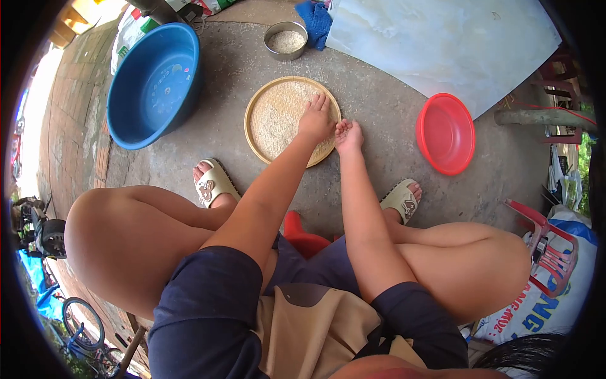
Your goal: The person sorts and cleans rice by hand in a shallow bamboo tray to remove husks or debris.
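Two bare knees are jutting out to either side of the person, and red plastic point(303, 237) is showing between the thighs. Beyond it, two feet are standing on the concrete floor point(372, 82), one in the left sandal point(216, 183), one in the right sandal point(400, 201). Off to the person's right, a red stool point(552, 252) is lying against a printed sack point(530, 316).

Both arms are reaching forward to a round woven tray point(251, 142), which is sitting on the floor ahead of the feet and holding a spread of pale grain point(274, 129). The right hand point(349, 136) is hovering at the tray's right rim, palm turned partly up, its grip loosely curled; I cannot tell whether anything is inside. The left hand point(317, 118) is lying palm down over the grain near that same rim, fingers extended, its grip open and closing on nothing visible.

Well to the right of the tray, a red basin point(447, 134) is resting on the floor; to the left, a big blue tub point(154, 85) is sitting. Past the tray, a metal pan point(285, 55) is holding more grain, with blue cloth point(317, 24) bunching beside it. A pale sheet point(442, 44) is covering the floor at the far right.
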`<control>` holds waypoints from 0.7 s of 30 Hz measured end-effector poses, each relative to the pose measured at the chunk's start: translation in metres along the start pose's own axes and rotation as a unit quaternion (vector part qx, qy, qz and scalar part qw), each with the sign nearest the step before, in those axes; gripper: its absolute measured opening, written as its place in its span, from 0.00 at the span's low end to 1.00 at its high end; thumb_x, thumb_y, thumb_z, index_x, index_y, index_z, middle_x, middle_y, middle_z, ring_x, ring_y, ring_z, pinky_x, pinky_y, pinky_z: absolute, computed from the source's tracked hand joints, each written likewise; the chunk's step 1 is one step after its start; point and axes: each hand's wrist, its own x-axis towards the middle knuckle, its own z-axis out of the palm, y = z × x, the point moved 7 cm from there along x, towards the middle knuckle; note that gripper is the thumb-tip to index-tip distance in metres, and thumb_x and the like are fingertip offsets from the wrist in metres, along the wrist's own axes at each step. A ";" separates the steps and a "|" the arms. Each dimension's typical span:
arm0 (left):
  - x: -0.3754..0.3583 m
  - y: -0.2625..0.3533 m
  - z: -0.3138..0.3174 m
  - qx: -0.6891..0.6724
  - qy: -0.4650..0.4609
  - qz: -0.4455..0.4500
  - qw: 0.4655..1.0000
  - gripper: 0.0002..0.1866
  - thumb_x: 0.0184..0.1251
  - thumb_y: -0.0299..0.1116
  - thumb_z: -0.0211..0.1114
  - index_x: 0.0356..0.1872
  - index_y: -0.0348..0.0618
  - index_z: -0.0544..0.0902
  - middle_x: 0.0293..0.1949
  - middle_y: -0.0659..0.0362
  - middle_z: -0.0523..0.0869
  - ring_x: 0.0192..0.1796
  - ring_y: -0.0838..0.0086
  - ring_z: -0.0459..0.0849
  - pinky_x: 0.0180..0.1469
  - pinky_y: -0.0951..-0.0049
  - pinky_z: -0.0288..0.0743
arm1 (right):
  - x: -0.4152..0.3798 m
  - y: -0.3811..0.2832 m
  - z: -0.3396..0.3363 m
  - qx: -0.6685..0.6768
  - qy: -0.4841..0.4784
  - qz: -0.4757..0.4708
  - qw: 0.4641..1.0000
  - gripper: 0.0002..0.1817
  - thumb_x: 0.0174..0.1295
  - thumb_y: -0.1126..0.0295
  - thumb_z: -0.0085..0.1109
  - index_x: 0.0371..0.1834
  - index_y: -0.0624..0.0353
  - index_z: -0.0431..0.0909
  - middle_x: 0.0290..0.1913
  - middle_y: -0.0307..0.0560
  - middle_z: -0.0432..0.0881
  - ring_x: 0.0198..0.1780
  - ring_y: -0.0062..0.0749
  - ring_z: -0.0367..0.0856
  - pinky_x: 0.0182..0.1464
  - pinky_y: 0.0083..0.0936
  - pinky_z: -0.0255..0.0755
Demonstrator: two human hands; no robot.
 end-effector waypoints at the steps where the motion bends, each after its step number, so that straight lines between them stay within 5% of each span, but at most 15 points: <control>1: -0.007 0.008 0.002 0.043 0.034 0.025 0.998 0.30 0.59 0.38 0.60 0.63 0.38 0.67 0.67 0.50 0.65 0.70 0.61 0.61 0.69 0.64 0.58 | -0.002 -0.001 -0.001 -0.007 0.008 -0.011 1.000 0.19 0.69 0.55 0.42 0.34 0.59 0.74 0.30 0.39 0.76 0.27 0.26 0.77 0.28 0.18 0.71; 4: -0.033 0.020 0.000 -0.067 0.057 0.076 0.993 0.19 0.58 0.34 0.59 0.51 0.38 0.77 0.55 0.54 0.77 0.60 0.63 0.73 0.62 0.68 0.67 | -0.003 -0.001 0.000 0.002 0.002 -0.010 1.000 0.20 0.69 0.54 0.41 0.37 0.61 0.74 0.32 0.41 0.78 0.32 0.29 0.81 0.29 0.17 0.73; 7: -0.056 0.029 0.003 -0.015 0.022 0.144 0.989 0.11 0.55 0.31 0.59 0.39 0.40 0.80 0.42 0.59 0.81 0.49 0.66 0.78 0.53 0.69 0.73 | -0.001 -0.002 0.000 -0.020 -0.011 -0.023 0.999 0.22 0.69 0.54 0.40 0.38 0.63 0.73 0.34 0.44 0.79 0.37 0.32 0.83 0.31 0.18 0.75; 11: -0.058 0.021 -0.001 -0.029 0.022 0.152 0.988 0.08 0.54 0.30 0.60 0.35 0.42 0.80 0.37 0.59 0.80 0.44 0.67 0.79 0.47 0.68 0.75 | -0.007 -0.001 0.003 0.006 -0.009 -0.023 1.000 0.23 0.69 0.54 0.39 0.38 0.65 0.73 0.35 0.47 0.79 0.39 0.35 0.84 0.35 0.19 0.78; 16: -0.027 -0.017 -0.033 -0.113 0.151 0.015 0.982 0.05 0.54 0.28 0.64 0.32 0.40 0.84 0.32 0.53 0.83 0.37 0.62 0.82 0.41 0.68 0.76 | -0.018 -0.006 0.011 -0.024 -0.010 -0.043 0.999 0.25 0.70 0.55 0.35 0.43 0.70 0.72 0.40 0.51 0.79 0.42 0.40 0.84 0.41 0.23 0.79; 20: 0.005 -0.029 -0.053 -0.200 0.143 -0.089 0.965 0.06 0.54 0.28 0.67 0.34 0.41 0.86 0.30 0.55 0.85 0.33 0.67 0.84 0.40 0.71 0.76 | -0.020 -0.006 0.019 -0.007 -0.010 -0.033 0.999 0.24 0.70 0.57 0.35 0.44 0.72 0.72 0.44 0.54 0.79 0.47 0.41 0.82 0.45 0.27 0.78; 21: 0.014 -0.024 -0.049 -0.290 0.082 -0.111 0.947 0.08 0.54 0.27 0.68 0.36 0.42 0.86 0.31 0.55 0.86 0.32 0.71 0.84 0.39 0.72 0.76 | -0.016 -0.006 0.023 -0.010 -0.008 -0.032 0.999 0.23 0.69 0.58 0.35 0.44 0.71 0.72 0.44 0.54 0.79 0.47 0.41 0.82 0.47 0.28 0.78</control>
